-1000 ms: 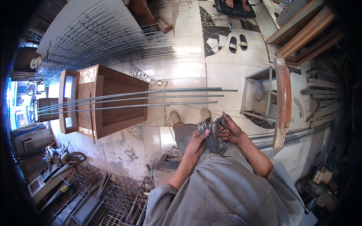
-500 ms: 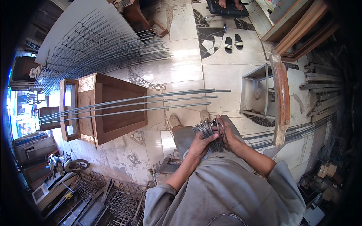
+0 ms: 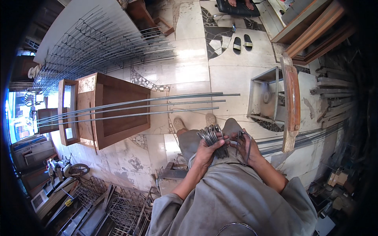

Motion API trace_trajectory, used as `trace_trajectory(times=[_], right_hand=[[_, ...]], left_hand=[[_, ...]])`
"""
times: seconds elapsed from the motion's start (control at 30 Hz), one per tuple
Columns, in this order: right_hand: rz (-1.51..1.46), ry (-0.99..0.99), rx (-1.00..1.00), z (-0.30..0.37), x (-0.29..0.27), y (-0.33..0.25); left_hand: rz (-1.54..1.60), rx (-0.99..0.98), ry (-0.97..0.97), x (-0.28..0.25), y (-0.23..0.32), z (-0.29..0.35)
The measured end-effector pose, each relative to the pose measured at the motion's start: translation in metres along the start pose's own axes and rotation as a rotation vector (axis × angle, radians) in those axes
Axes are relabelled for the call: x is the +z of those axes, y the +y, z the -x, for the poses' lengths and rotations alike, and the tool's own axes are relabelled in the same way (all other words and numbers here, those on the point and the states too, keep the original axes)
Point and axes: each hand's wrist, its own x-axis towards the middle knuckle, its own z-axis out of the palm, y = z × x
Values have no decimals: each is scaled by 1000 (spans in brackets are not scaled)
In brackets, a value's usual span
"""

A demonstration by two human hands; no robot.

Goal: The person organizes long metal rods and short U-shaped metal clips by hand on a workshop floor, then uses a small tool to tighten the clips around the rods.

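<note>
My left hand (image 3: 206, 152) is closed round a bundle of bent steel stirrups (image 3: 210, 136), stacked side by side above my lap. Its thumb lies across the near face of the stack. A little to the right, my right hand (image 3: 252, 152) grips a single steel stirrup (image 3: 249, 147), a thin dark bent loop that is apart from the bundle. Beyond both hands, several long steel rods (image 3: 165, 104) stretch leftward over a wooden cabinet (image 3: 124, 112), their right ends reaching past its edge.
A large mass of tied rebar (image 3: 94, 47) lies at the far left. To the right are a metal frame (image 3: 250, 98) and an upright-looking wooden post (image 3: 292, 98). Black slippers (image 3: 236, 45) lie ahead, near a person's feet (image 3: 249, 4). A motorbike (image 3: 65, 169) stands at left.
My right hand has moved right, away from the bundle, with one stirrup in its fingers. My left hand keeps hold of the bundle and has shifted slightly left.
</note>
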Motion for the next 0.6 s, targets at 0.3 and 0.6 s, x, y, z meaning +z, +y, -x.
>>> trace_trajectory(times=[0.3, 0.6], right_hand=[[66, -80, 75, 6, 27, -35], [360, -105, -21, -35, 30, 1]], left_hand=[[-93, -41, -64, 8, 1, 5], [-254, -20, -6, 21, 3, 0]])
